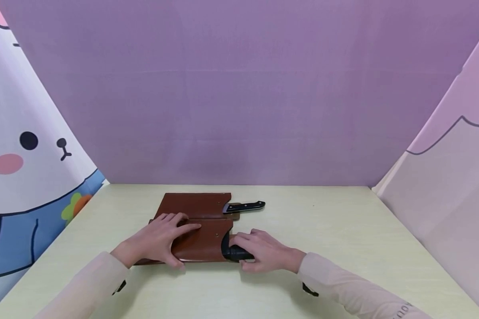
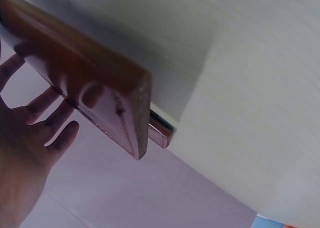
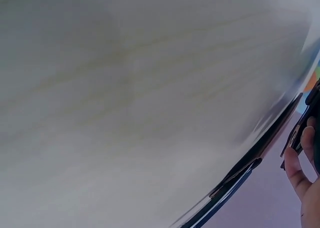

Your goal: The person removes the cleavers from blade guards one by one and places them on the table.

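Observation:
Two brown leather sheaths lie one behind the other on the table. My left hand rests over the near sheath, fingers spread across its top and thumb at its near edge. In the left wrist view the fingers lie fairly straight along the sheath's side. At the near sheath's right-hand mouth, my right hand grips a thick black handle; whatever lies inside the leather is hidden. From the far sheath sticks out a knife with a riveted black handle, a strip of its blade showing.
The pale wood-grain table extends to both sides and in front of the hands. A purple cloth backdrop stands along its far edge, with printed cartoon sheets at left and right.

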Motion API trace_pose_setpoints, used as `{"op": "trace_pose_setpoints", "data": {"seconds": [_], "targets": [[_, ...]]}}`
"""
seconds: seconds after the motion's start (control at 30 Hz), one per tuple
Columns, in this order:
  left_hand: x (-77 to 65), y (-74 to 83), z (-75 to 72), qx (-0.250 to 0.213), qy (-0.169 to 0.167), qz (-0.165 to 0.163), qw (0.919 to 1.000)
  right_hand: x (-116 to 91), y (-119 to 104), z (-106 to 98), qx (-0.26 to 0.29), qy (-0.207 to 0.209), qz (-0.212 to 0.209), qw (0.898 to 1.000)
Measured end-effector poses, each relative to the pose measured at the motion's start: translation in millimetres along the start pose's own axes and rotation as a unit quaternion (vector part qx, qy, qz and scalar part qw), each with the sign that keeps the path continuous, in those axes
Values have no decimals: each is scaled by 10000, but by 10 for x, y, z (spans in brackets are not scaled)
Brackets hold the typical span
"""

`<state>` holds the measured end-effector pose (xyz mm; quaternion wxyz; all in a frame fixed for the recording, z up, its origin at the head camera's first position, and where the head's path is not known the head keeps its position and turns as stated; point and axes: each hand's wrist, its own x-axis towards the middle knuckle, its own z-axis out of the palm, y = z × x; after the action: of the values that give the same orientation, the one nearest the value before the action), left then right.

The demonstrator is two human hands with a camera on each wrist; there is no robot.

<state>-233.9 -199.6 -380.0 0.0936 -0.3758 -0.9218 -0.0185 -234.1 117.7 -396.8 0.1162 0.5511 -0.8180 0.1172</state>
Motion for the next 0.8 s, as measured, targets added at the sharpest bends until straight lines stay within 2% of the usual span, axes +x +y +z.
{"op": "trace_pose_setpoints", "data": {"seconds": [0.8], "targets": [[8,-6,8,9,147,23,9999,-24,32,18,-40,198,-58,9998]]}}
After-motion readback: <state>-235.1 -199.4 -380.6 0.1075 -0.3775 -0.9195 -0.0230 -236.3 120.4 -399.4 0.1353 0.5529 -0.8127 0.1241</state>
